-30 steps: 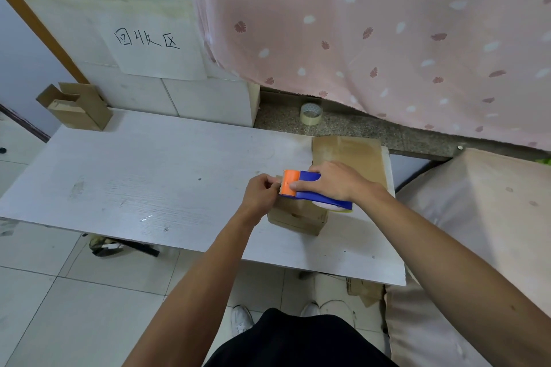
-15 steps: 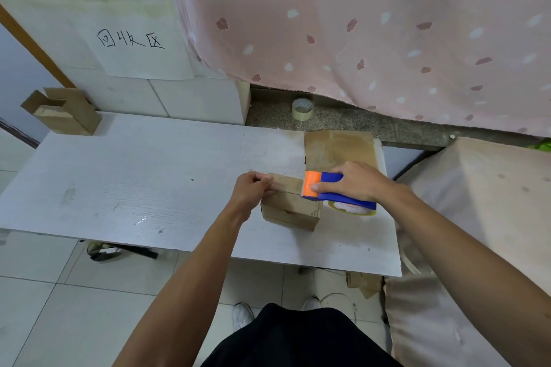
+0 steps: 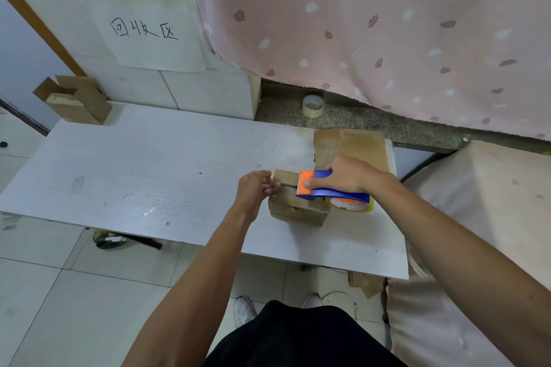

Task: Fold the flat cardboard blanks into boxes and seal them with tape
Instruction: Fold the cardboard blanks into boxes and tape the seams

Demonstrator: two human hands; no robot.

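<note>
Now, on the white table (image 3: 149,173), toward its near right, sits the cardboard box (image 3: 298,208). The tape dispenser (image 3: 337,191), gripped in the right hand (image 3: 348,176), has slid right across its top, away from the left hand (image 3: 253,188), which pinches its left edge.

The right hand (image 3: 348,176) partly covers the tape dispenser (image 3: 340,195), which hides one end of the box (image 3: 295,208)
</note>
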